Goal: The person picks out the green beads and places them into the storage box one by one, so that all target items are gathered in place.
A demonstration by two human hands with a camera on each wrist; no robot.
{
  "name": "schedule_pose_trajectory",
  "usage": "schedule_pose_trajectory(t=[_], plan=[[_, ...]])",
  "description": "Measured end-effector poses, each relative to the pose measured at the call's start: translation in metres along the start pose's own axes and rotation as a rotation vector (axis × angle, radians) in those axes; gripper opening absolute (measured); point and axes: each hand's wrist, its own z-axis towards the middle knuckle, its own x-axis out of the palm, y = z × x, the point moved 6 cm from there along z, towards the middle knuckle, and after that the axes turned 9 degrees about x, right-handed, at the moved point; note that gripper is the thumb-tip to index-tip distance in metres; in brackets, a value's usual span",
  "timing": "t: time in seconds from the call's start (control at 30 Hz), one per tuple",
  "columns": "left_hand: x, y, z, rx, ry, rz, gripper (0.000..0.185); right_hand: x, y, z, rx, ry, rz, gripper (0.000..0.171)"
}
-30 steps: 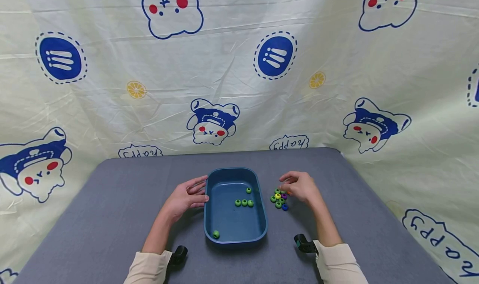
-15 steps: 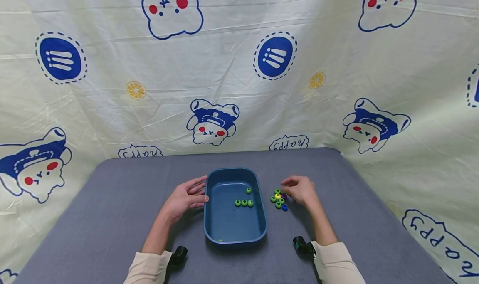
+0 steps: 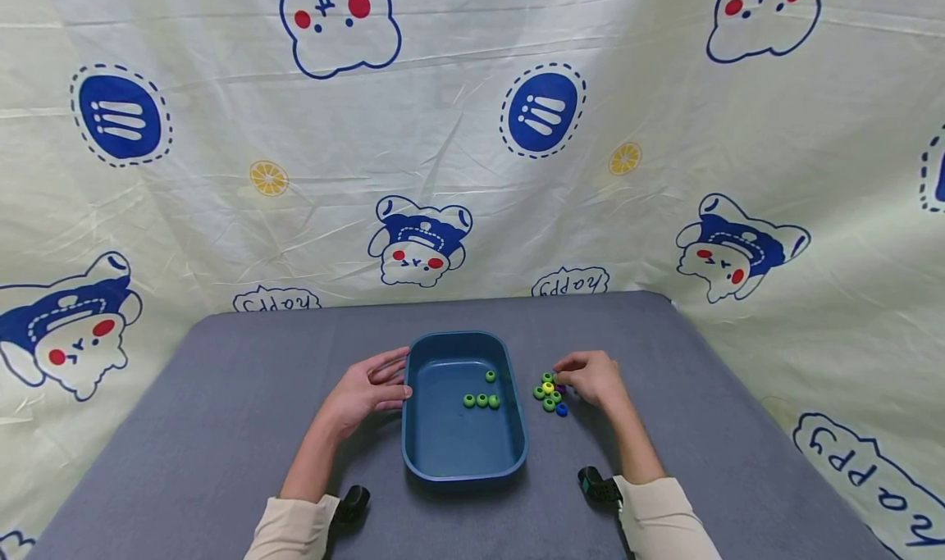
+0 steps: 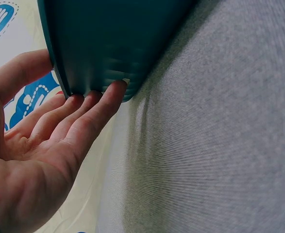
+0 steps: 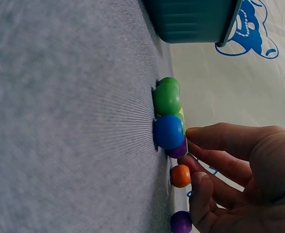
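Toward the middle of the desk (image 3: 221, 396), a little nearer its right edge, the right hand (image 3: 596, 377) sits over a small cluster of beads (image 3: 550, 392). Its grip is loosely curled, thumb and fingertips (image 5: 200, 182) closing toward each other but pinching nothing yet — the right wrist view shows an orange bead (image 5: 180, 175) lying just beside a fingertip, a blue bead (image 5: 168, 131) and a green bead (image 5: 166, 98) touching each other beyond it, and a purple bead (image 5: 181, 222) nearer the palm.

The beads are round and packed together, so a careless closing of the grip would likely nudge neighbours rather than seize one; a knocked bead could roll off toward the near or right edge of the desk. The fingers also hide part of the cluster from the head view, which makes picking the wrong colour a fair risk.

Left of the cluster stands the blue tray (image 3: 517, 429), holding four green beads (image 3: 481, 399). The left hand (image 3: 365, 392) rests against the tray's left wall with fingers straight, their tips (image 4: 114, 92) pressed to its lower side — a steadying touch, not a hold. If that hand pushes harder, the tray may slide toward the cluster and scatter it, or tilt and set its own beads rolling.
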Motion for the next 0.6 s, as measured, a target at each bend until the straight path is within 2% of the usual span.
schedule_pose_trajectory(t=[0.37, 0.6], plan=[[-0.0004, 0.0005, -0.0002, -0.003, -0.008, -0.001, 0.066, 0.0058, 0.0021, 0.0006, 0.023, -0.018, 0.003, 0.015], [-0.0006, 0.0003, -0.0003, -0.002, -0.012, 0.006, 0.065, 0.006, 0.0036, 0.0012, 0.005, -0.027, 0.002, 0.015]])
